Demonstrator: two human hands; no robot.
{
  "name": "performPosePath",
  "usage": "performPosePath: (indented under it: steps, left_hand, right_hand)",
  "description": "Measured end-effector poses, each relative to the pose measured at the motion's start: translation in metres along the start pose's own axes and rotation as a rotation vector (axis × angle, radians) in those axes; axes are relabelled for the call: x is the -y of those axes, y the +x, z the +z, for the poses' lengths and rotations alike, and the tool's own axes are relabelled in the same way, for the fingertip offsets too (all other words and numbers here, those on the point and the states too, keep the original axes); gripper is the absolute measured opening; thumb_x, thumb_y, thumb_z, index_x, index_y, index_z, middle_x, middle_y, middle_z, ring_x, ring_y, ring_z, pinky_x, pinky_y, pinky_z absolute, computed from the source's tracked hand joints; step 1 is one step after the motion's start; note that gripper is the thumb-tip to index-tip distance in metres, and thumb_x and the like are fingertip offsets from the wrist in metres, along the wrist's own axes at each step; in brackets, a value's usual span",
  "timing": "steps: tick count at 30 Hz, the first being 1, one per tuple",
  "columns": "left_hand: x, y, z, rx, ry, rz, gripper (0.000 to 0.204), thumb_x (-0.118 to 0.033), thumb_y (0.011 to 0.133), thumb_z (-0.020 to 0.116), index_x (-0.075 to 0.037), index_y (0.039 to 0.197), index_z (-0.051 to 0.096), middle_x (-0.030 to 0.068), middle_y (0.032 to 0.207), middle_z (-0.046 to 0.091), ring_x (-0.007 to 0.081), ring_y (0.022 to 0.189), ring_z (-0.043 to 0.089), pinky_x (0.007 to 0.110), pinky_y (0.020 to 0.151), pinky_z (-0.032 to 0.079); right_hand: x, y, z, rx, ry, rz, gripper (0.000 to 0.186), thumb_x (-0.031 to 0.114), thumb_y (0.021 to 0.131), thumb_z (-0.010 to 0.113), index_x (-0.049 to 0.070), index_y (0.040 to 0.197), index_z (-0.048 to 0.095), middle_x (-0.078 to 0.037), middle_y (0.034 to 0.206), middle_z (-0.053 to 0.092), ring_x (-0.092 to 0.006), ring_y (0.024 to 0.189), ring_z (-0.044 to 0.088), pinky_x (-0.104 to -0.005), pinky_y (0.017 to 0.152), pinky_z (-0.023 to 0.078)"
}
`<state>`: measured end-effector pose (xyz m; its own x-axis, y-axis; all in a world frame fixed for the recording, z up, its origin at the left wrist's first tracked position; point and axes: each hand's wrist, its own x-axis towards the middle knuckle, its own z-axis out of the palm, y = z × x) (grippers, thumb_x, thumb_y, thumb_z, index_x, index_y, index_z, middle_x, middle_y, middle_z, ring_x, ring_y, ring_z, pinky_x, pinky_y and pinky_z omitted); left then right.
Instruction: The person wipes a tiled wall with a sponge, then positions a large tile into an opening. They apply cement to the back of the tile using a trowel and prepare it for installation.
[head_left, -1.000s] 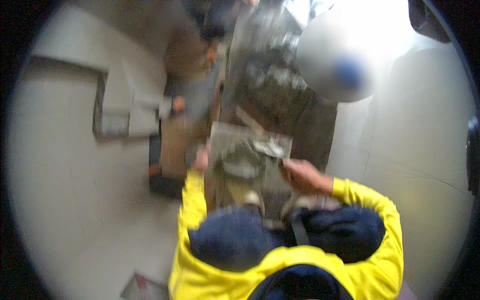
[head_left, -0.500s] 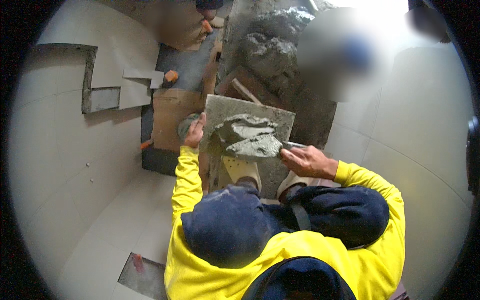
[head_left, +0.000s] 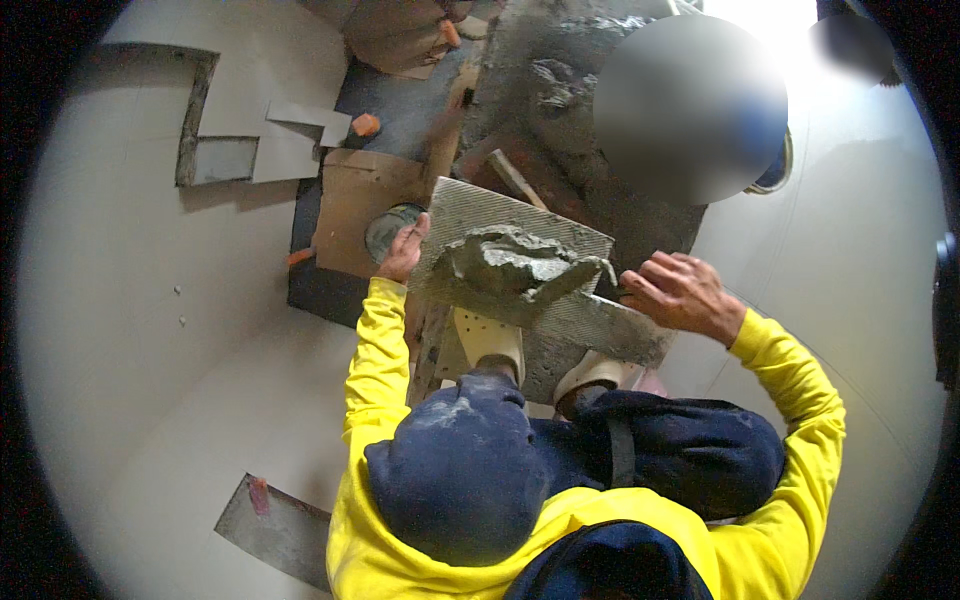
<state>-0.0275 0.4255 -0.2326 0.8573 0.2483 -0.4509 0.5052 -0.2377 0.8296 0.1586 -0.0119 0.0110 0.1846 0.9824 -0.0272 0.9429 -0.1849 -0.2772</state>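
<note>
My left hand (head_left: 404, 250) grips the left edge of a grey tile (head_left: 465, 205) whose upper face is ridged. A heap of wet mortar (head_left: 505, 262) lies across the middle of that tile. Beyond the tile's right edge, my right hand (head_left: 682, 295) is closed, fingers curled round a trowel that is mostly hidden. A thin, curled strip of mortar (head_left: 608, 270) stands beside those fingers. Below the tile's lower right edge shows another ridged grey surface (head_left: 625, 330). My light clogs (head_left: 490, 338) are just under the tile.
A round container (head_left: 390, 232) stands on brown cardboard (head_left: 345, 205) left of the tile. Past the tile lies a wooden handle (head_left: 517, 180), with more mortar (head_left: 560, 85) beyond. Another person, blurred, is at upper right. Cut-out floor tiles (head_left: 225, 155) lie left; orange pieces (head_left: 366, 125) are scattered.
My right hand has drawn back to the right, off the mortar, and the trowel's broad blade face no longer shows. The tile has turned slightly clockwise, with my left hand still at its edge.
</note>
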Motion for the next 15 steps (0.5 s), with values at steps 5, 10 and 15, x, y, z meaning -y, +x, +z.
performPosePath:
  steps: [5, 10, 15]
  left_hand:
    - [0.029, -0.001, -0.006, -0.054, 0.338, 0.396, 0.054, -0.042, 0.108, 0.053, -0.011, 0.152, 0.05, 0.0174, 0.123, 0.063, 0.0282, 0.11, 0.061, 0.036, 0.101, 0.046]
    - [0.057, 0.0, 0.007, -0.142, 0.459, 0.372, 0.044, -0.027, 0.111, 0.049, -0.025, 0.155, 0.048, 0.0181, 0.118, 0.064, 0.034, 0.101, 0.063, 0.04, 0.094, 0.05]
    - [0.041, -0.014, 0.016, -0.13, 0.392, 0.361, 0.052, -0.016, 0.103, 0.05, -0.023, 0.154, 0.048, 0.0151, 0.114, 0.064, 0.032, 0.098, 0.063, 0.038, 0.091, 0.051]
  right_hand:
    - [-0.048, 0.067, 0.007, 0.006, -0.151, -0.305, 0.028, 0.03, 0.094, 0.065, 0.012, 0.116, 0.064, -0.001, 0.079, 0.057, -0.018, 0.074, 0.061, -0.0337, 0.057, 0.054]
    - [-0.038, 0.135, 0.033, 0.119, -0.114, -0.345, 0.029, 0.029, 0.096, 0.061, 0.016, 0.122, 0.062, -0.006, 0.089, 0.064, -0.0225, 0.077, 0.069, -0.0379, 0.059, 0.057]
    - [0.001, 0.13, 0.012, 0.527, 0.463, 0.265, 0.031, 0.032, 0.105, 0.055, 0.004, 0.095, 0.066, -0.018, 0.08, 0.069, -0.0385, 0.068, 0.07, -0.0496, 0.06, 0.057]
